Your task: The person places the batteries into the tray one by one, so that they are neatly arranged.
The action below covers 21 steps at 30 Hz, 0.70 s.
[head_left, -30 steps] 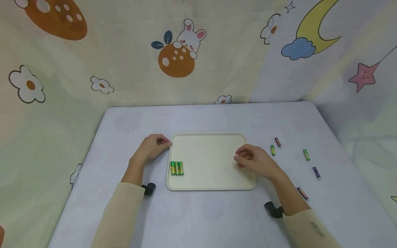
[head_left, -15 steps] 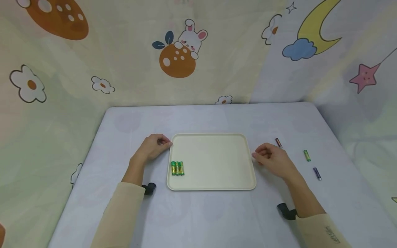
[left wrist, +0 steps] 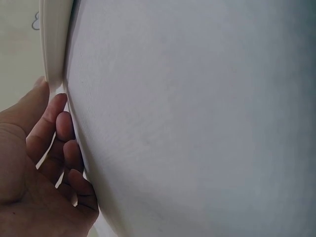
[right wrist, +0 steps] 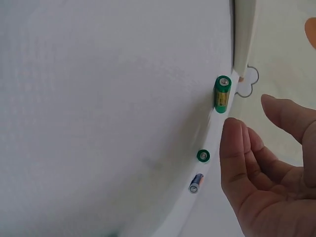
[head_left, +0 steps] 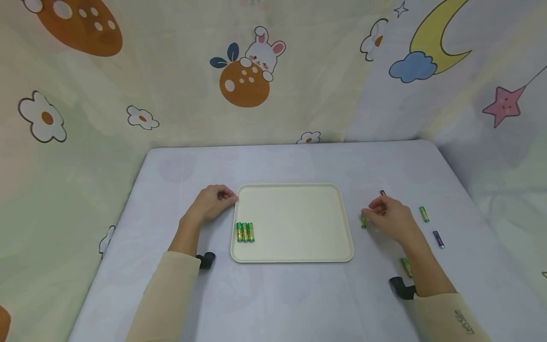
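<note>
A small green-and-gold cylindrical battery (head_left: 363,222) lay just beside the right hand (head_left: 390,217); being round, it might have rolled off if nudged sideways. That hand's thumb and fingers stood moderately apart, apparently holding nothing; contact was unclear. The left hand (head_left: 215,202) narrowly pinched a cream rectangular tray (head_left: 295,213), three matching green-and-gold batteries (head_left: 245,232) nearby inside it.

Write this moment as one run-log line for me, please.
left hand: pinching edge of tray; right hand: open near green battery; on tray: three green batteries side by side; other batteries: right of tray
</note>
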Available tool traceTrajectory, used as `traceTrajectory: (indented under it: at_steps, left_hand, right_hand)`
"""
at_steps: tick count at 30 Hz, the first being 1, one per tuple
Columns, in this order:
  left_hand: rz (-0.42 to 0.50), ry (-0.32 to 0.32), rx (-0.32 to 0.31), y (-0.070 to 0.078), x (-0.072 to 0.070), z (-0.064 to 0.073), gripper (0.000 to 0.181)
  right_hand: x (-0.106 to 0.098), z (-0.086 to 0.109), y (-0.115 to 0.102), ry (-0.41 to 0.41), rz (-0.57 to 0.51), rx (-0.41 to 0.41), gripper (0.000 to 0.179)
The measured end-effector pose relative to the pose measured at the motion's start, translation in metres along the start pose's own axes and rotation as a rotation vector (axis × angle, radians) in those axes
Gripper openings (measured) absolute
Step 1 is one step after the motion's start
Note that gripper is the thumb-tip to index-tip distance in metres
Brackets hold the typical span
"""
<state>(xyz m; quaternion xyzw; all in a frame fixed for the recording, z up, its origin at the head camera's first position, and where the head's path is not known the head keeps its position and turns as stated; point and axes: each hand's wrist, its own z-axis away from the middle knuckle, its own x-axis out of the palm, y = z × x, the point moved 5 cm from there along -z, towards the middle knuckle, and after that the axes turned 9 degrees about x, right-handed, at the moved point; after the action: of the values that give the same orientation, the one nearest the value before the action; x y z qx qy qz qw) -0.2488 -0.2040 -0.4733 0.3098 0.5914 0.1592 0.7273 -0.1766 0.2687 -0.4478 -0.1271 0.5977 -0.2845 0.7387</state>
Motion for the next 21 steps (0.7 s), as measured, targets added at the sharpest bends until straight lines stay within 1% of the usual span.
traceTrajectory:
  at_steps: [5,8,15,21]
  left_hand:
    - [-0.005,0.006,0.0,0.0,0.0,0.0,0.029]
    - [-0.002,0.006,0.001,0.001,0.0,0.0,0.029]
    - [0.005,0.013,-0.01,0.001,0.0,0.001,0.029]
    - [0.005,0.006,0.001,0.001,0.0,0.0,0.03]
  right_hand:
    - [0.003,-0.002,0.002,-0.038,0.028,0.023,0.045]
    - [0.004,-0.002,0.002,-0.046,0.047,0.035,0.043]
    - [0.008,-0.003,-0.003,-0.05,0.103,0.022,0.043]
    - [0.011,-0.004,-0.006,-0.04,0.112,0.019,0.034]
